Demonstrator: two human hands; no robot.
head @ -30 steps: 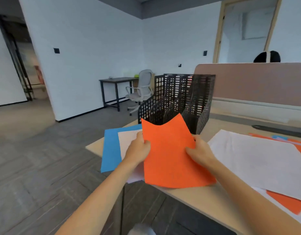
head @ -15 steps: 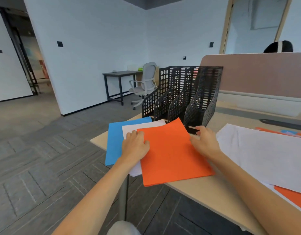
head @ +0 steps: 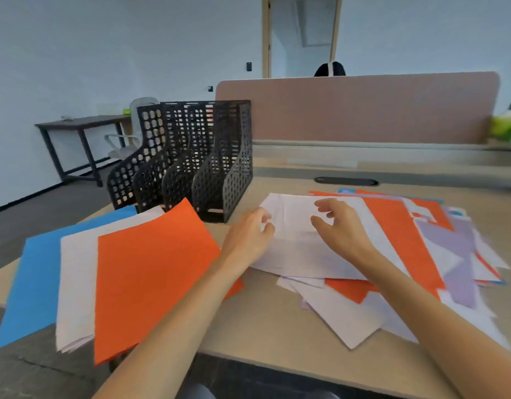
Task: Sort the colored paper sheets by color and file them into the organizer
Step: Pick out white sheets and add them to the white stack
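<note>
The left hand is seen with its fingers curled at the left edge of a large white paper sheet; whether that edge is pinched cannot be told. The right hand is held just beside it over the same sheet, fingers loosely bent and spread, with nothing gripped. The sheet is laid on top of a jumbled pile of orange, white and lilac paper that spreads to the right of the right hand. To the left of the left hand, an orange paper sheet, a white paper stack and a blue paper sheet are fanned on the beige desk. Beyond the left hand, a black perforated plastic organizer is stood upright.
</note>
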